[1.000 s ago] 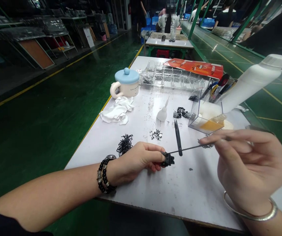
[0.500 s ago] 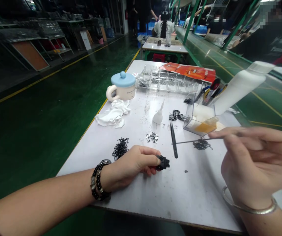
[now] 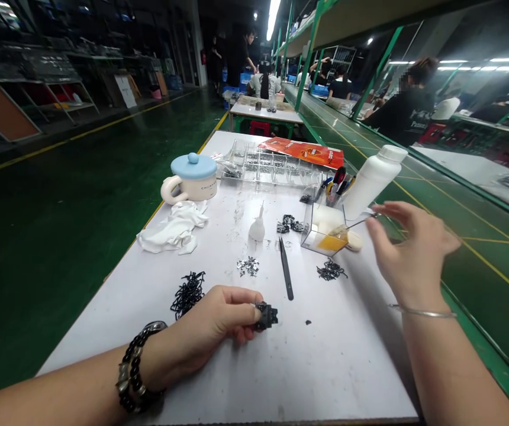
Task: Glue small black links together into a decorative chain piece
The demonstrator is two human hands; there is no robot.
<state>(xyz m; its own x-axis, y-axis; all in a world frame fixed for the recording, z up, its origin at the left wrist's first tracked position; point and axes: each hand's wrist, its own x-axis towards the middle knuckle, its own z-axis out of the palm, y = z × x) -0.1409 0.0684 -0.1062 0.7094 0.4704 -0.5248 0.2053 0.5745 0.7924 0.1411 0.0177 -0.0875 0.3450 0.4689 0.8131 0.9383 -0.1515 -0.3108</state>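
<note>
A small black part (image 3: 267, 316) is pinched between the thumb and fingers of my left hand (image 3: 232, 313), low over the white table. My right hand (image 3: 414, 248) is raised at the right, thumb and forefinger around the end of a thin dark rod (image 3: 360, 222). The rod's other end reaches the clear box (image 3: 324, 239), which holds white and yellow material. Black tweezers (image 3: 286, 269) lie between my hands. Around them are a pile of black pieces (image 3: 187, 294), small silvery pieces (image 3: 248, 266) and a second dark pile (image 3: 331, 270).
A lidded mug (image 3: 193, 177) and white cloth (image 3: 174, 228) stand at the table's left edge. Farther back are a clear divided tray (image 3: 272, 168), an orange packet (image 3: 303, 152) and a white bottle (image 3: 375, 177). A small dropper bottle (image 3: 257, 228) stands mid-table. People are in the background.
The view has tilted up and turned to the right. My right hand has moved the rod from above the tweezers to the clear box. My left hand still holds the black part.
</note>
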